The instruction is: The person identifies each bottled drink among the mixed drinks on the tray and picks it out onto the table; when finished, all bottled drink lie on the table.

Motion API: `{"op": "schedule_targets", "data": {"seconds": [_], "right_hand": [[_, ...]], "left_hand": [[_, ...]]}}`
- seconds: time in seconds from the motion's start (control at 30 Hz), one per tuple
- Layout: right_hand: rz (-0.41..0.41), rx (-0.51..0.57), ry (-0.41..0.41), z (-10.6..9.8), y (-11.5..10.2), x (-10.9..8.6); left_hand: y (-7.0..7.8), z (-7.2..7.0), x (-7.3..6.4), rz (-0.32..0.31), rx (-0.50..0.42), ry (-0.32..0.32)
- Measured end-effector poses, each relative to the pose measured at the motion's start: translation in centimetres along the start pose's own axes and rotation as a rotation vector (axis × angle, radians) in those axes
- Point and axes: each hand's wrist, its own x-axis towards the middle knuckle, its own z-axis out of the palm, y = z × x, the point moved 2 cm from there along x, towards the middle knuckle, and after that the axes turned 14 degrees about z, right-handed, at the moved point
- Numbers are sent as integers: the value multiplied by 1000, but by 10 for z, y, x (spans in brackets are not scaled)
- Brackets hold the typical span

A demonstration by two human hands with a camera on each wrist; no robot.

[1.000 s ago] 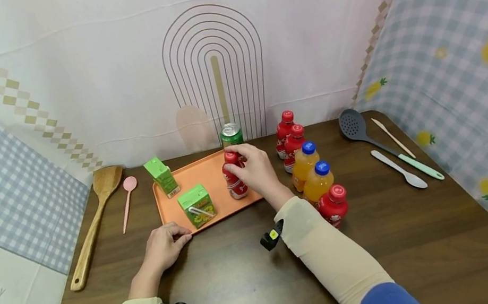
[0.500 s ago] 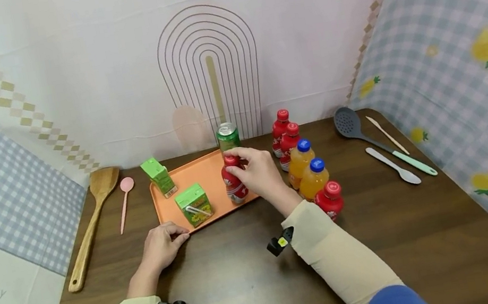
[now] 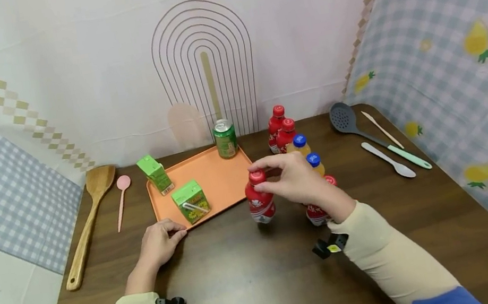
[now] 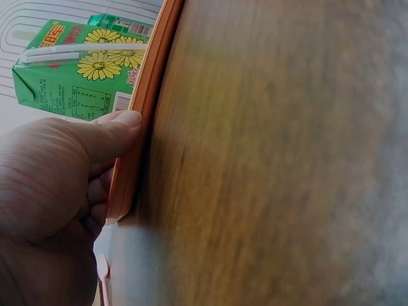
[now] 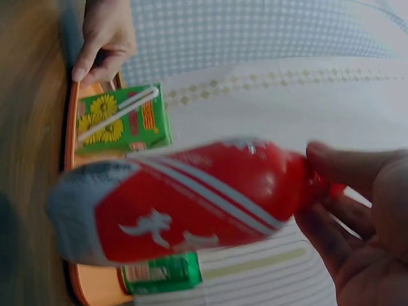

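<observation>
My right hand (image 3: 294, 176) pinches a red bottle (image 3: 260, 200) by its cap, with thumb and fingers on either side. The bottle hangs upright in front of the tray's right front corner; in the right wrist view its label fills the middle. My left hand (image 3: 159, 244) grips the near left corner of the orange tray (image 3: 224, 179), its thumb (image 4: 124, 124) on the rim. Two green juice boxes stand on the tray: one (image 3: 191, 202) with a straw near the front, the other (image 3: 156, 175) at the back left. A green can (image 3: 225, 139) stands at the back right corner.
Right of the tray, red bottles (image 3: 276, 125) and blue-capped orange juice bottles (image 3: 301, 143) stand in a row, partly behind my right hand. A slotted spoon (image 3: 343, 118), white spoon (image 3: 385, 158) and knife (image 3: 382, 129) lie farther right. A wooden spatula (image 3: 91, 220) and pink spoon (image 3: 122, 194) lie left.
My right hand has lifted the red bottle off the tray and moved it right and toward me, past the front edge. The left hand stays on the tray corner; the head view shifts slightly.
</observation>
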Motion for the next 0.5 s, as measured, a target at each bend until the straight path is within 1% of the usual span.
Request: {"op": "schedule_targets", "data": {"seconds": [0.1,0.27,0.33,0.4,0.5], "right_hand": [[-18,-28,-62,-14,4,-11],[-110,-88,-151,-34,7,-27],[-132,-100,-178,-40,9,-34],[-132,-98,-206,-46,12,-40],[-103,-79,-243,-53,19,-48]], "left_hand": [[-1,0,1,-5,0,0],[-1,1,2,-4,0,-8],[-1,1,1,-4,2,-13],[-1,1,1,0,3,-14],[-1,0,1,3,2,-14]]}}
